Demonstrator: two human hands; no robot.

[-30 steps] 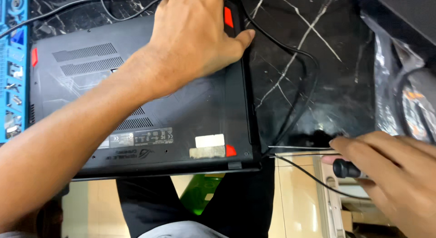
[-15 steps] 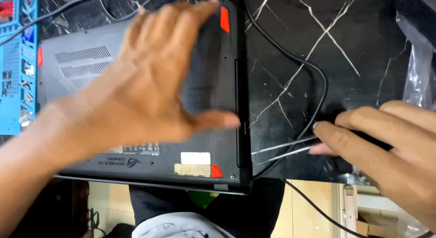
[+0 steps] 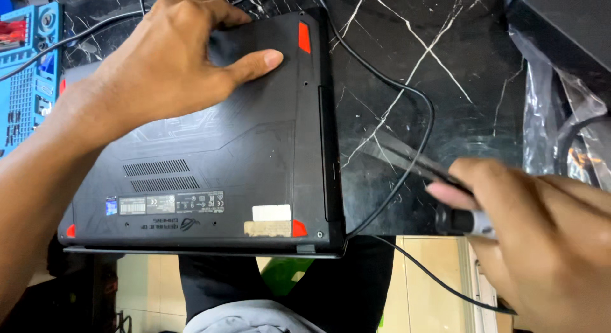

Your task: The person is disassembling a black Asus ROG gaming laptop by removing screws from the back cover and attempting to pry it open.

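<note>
The fingers [image 3: 254, 61] of the left hand [image 3: 165, 66] are spread out flat and press down on the back of a black laptop [image 3: 210, 148]. They do not grab it; they only push on it. The right hand [image 3: 541, 237] is curled tight around a screwdriver [image 3: 468, 220] with a dark and grey handle. Its thin metal tip points at the laptop's right edge but looks blurry.

The laptop lies upside down on a black marble table [image 3: 445, 72] with white lines. Its near edge sticks out a little past the table. It looks hard, flat and rather heavy, and its smooth shell may slide, so a flat hand on top should keep it in place. To lift it, the two long sides seem the best spots to hold.

Small red pads [image 3: 304, 37] sit at its corners. Near the front edge are a white sticker [image 3: 272, 212], a tan sticker [image 3: 267, 228] and a row of small dark labels [image 3: 170, 203]. A black cable [image 3: 407, 91] loops on the table beside it. A blue tray [image 3: 28, 72] of small parts is at the far left. Clear plastic wrap [image 3: 547, 104] lies at the right.
</note>
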